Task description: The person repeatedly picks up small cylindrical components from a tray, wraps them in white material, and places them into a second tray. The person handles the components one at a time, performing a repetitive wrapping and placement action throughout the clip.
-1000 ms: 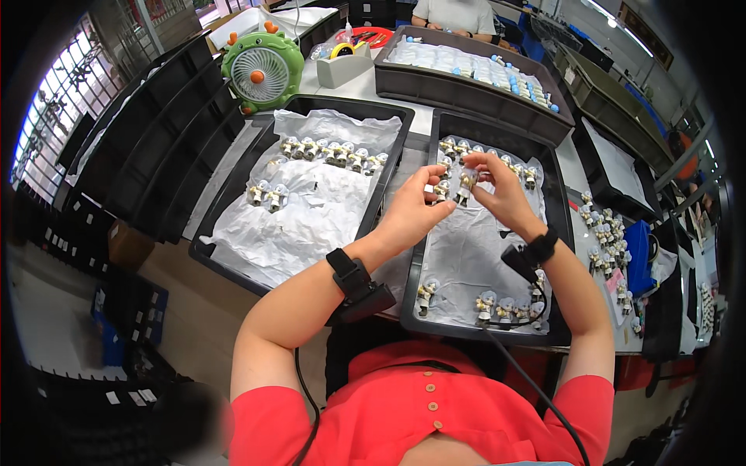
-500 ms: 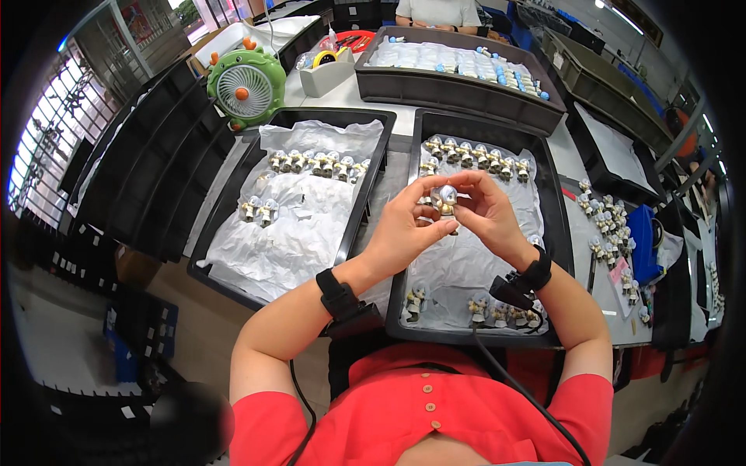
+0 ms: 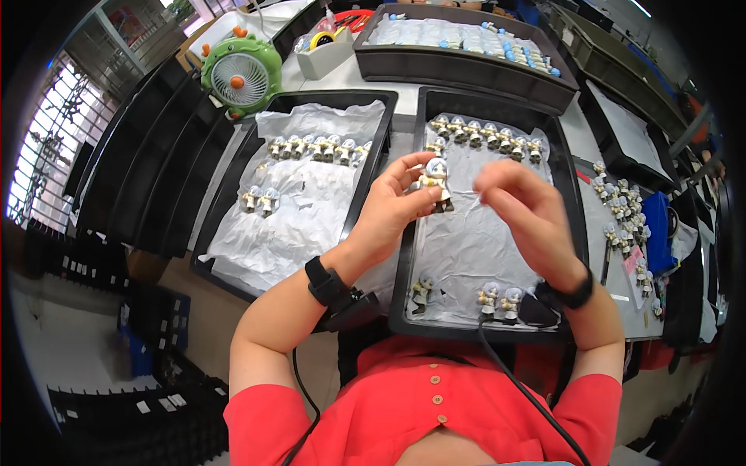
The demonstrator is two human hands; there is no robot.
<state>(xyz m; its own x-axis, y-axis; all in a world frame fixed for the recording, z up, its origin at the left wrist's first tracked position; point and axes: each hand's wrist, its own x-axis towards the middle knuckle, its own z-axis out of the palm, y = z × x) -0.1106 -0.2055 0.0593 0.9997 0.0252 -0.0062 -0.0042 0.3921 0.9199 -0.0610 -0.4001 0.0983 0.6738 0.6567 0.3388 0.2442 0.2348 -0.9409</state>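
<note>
The left hand [image 3: 392,206] holds a small figurine [image 3: 437,177] in a narrow grip, thumb on the near side and fingers behind, raised over the left part of the right tray [image 3: 443,328]. The figurine is roughly upright, with its pale-haired head away from the person and its dark feet toward the white paper [image 3: 474,241] that lines the tray. The right hand [image 3: 532,213] hangs just beside it over the same paper, apart from the figurine, fingers bent and blurred; whether its fingertips pinch anything small cannot be told. The step in hand looks like close handling of this one piece, perhaps turning it or checking it. From here, the next move would call for a steady left grip that leaves the figurine's surface within easy reach of the right fingers, or, for setting it down, a bare patch of paper and a gentle release so that its neighbours are not knocked. Those neighbours are a row of figurines [image 3: 491,136] at the tray's far end and a few near figurines [image 3: 488,299] along its close edge. More loose figurines [image 3: 620,206] lie on the table to the right.
</note>
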